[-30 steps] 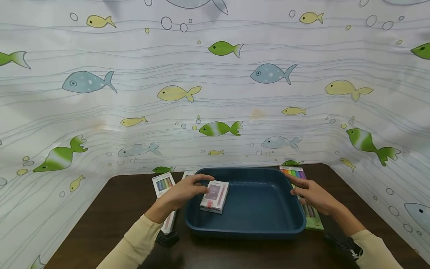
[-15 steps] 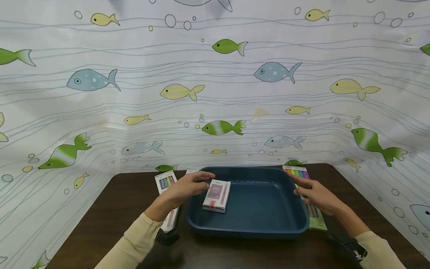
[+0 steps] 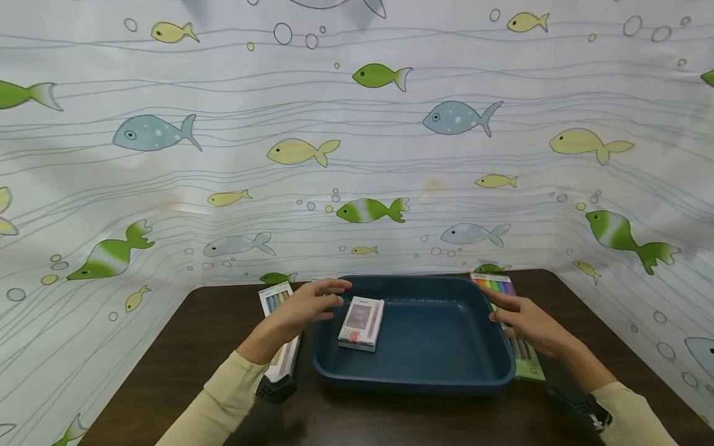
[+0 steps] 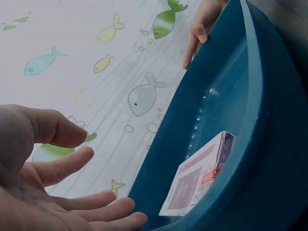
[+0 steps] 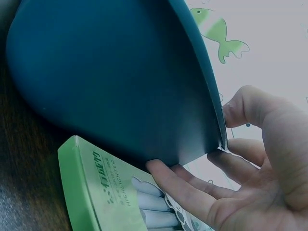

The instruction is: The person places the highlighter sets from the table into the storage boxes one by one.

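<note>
A dark blue rectangular tray (image 3: 413,388) stands on the table. Inside it, near the left wall, lies a small white box (image 3: 361,323) with a purple panel and a red mark. My left hand (image 3: 307,310) hovers by the tray's left rim, fingers spread and relaxed, holding nothing. In the left wrist view a gap separates its thumb from the fingers, and the white box (image 4: 195,180) rests apart from them. At the opposite side, my right hand (image 3: 527,322) holds the rim: its thumb is at the edge and its fingertips (image 5: 156,168) meet the outer wall.
A green highlighter pack (image 5: 106,183) lies along the tray's right side, partly hidden by my right hand. On the left, a white pack (image 3: 286,362) with coloured sticks lies partly under my left forearm. A fish-patterned curtain (image 3: 357,142) encloses the dark wooden table (image 3: 184,365).
My left hand has drawn back slightly to the left, away from the white box, which stays in the tray. My right hand keeps its place at the rim. The head view has shifted slightly.
</note>
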Available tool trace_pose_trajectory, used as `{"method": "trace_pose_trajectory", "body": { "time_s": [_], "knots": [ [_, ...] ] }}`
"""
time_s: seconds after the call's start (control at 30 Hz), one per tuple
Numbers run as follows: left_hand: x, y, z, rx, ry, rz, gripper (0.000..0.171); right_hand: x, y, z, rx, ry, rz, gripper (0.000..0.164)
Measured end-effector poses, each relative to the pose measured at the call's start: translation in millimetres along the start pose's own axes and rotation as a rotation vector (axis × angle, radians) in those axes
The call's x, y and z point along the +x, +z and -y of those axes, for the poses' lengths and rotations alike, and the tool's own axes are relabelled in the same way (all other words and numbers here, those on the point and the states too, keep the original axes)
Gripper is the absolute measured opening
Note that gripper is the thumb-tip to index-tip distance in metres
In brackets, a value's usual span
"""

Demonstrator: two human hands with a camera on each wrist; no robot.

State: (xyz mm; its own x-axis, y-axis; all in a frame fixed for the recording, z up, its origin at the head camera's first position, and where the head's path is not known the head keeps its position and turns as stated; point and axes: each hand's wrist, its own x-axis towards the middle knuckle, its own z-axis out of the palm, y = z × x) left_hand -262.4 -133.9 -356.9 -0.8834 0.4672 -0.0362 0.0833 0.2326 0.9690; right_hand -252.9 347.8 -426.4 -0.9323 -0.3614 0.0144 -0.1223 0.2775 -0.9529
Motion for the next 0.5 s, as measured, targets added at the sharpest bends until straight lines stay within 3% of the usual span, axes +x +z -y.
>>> {"method": "trace_pose_trajectory", "body": {
  "time_s": [0.5],
  "knots": [
    [0.5,-5.6,0.0,0.014,0.016,0.011,0.044,1.6,-1.3,-2.4,0.0,-0.007,-0.003,0.065]
  ]
}}
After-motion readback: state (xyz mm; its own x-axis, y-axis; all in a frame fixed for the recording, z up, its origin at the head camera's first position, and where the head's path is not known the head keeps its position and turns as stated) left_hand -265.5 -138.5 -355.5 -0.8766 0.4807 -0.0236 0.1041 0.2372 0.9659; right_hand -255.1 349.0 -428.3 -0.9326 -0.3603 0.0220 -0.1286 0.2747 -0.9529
